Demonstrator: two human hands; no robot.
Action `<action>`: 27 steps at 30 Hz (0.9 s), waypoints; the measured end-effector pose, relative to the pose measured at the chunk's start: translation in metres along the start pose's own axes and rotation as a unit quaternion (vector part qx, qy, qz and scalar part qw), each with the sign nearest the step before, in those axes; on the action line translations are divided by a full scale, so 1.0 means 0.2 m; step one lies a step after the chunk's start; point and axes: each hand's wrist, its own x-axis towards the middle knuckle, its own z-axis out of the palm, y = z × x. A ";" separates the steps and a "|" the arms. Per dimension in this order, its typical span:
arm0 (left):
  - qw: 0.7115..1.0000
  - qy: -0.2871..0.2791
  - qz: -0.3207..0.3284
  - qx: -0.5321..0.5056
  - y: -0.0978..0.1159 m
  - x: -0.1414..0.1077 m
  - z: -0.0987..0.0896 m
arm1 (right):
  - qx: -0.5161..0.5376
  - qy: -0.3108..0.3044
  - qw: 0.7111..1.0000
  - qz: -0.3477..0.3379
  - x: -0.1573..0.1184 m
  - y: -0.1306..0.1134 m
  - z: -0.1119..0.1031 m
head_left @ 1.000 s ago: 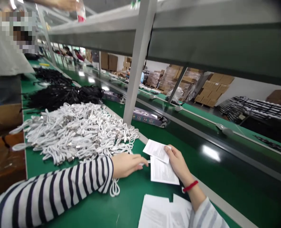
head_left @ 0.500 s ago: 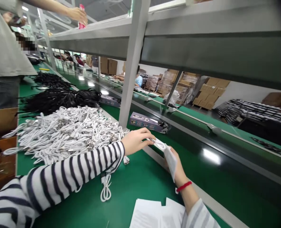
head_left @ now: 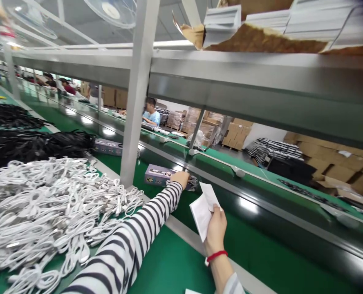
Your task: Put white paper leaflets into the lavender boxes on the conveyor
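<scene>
Reaching across a green bench (head_left: 169, 261) to a purple printed cardboard box (head_left: 157, 173), left fingers (head_left: 181, 177) together on its end, right fingers (head_left: 218, 214) clamped on white paper leaflets (head_left: 201, 214).

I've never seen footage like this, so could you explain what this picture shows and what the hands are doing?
This is one view from a camera worn on a person's head, looking forward and down, so the arms you see are that person's own. There's no machine gripper, only bare hands. The right hand, with a red wristband, holds white printed papers. The left hand, in a striped sleeve, touches a printed box. On the green workbench lie heaps of white cables and black cables.
</scene>
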 end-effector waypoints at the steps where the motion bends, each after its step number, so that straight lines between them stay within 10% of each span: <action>1: 1.000 -0.011 0.002 0.007 0.02 0.01 0.01 | 0.008 0.002 1.000 0.001 0.00 0.00 0.01; 8: 0.995 -0.032 0.090 0.017 0.05 -0.02 0.04 | 0.037 -0.011 0.999 -0.010 0.02 0.02 0.04; 14: 0.988 0.054 0.125 -0.074 -0.04 -0.05 -0.16 | -0.097 -0.054 0.994 -0.025 0.04 -0.09 -0.06; 20: 0.992 -0.031 -0.051 -0.111 -0.33 -0.09 -0.35 | -0.375 -0.149 0.911 -0.079 0.53 -0.34 -0.15; 27: 0.983 -0.124 -0.075 -0.110 -0.46 -0.11 -0.35 | -0.465 -0.244 0.848 -0.073 0.89 -0.44 0.06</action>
